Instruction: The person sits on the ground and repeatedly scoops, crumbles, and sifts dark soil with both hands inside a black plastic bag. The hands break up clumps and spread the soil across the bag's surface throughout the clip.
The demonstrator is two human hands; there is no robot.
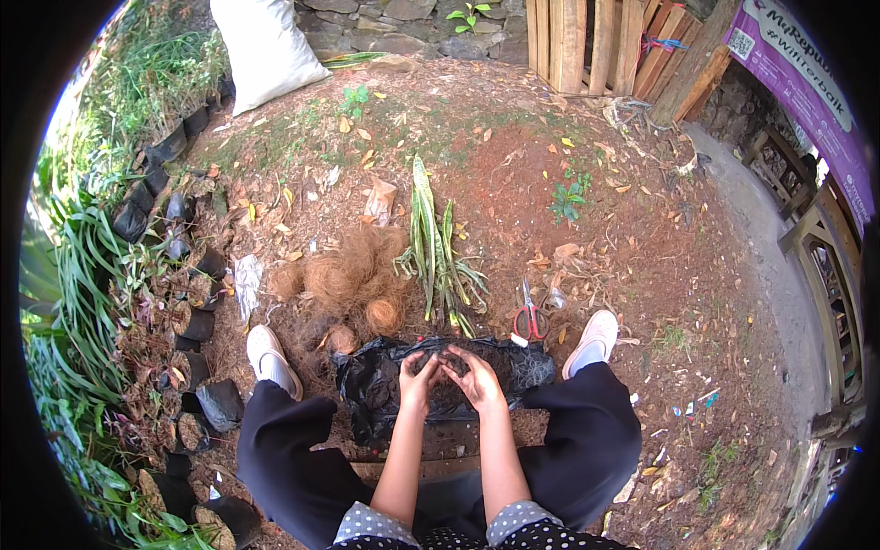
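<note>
Over a black plastic sheet point(354, 412) heaped with dark soil point(385, 392), my left hand point(416, 381) and my right hand point(474, 381) meet at the fingertips. Their curled fingers, smeared with soil, close around a dark soil clump point(450, 359), mostly hidden by the hands. Just beyond the sheet lie cut snake plant leaves point(425, 240), pointing away from me. To their left sits a pile of brown coconut fibre point(337, 275) with a tight fibre ball point(383, 315). Red-handled scissors point(529, 317) rest on the ground by the sheet's far right edge.
Clear-looking thread point(535, 368) lies tangled on the sheet's right end. Black planter bags point(196, 321) line the left side. A white sack point(271, 51) and wooden crates point(584, 45) stand at the back. A purple banner point(801, 82) with writing hangs on the right.
</note>
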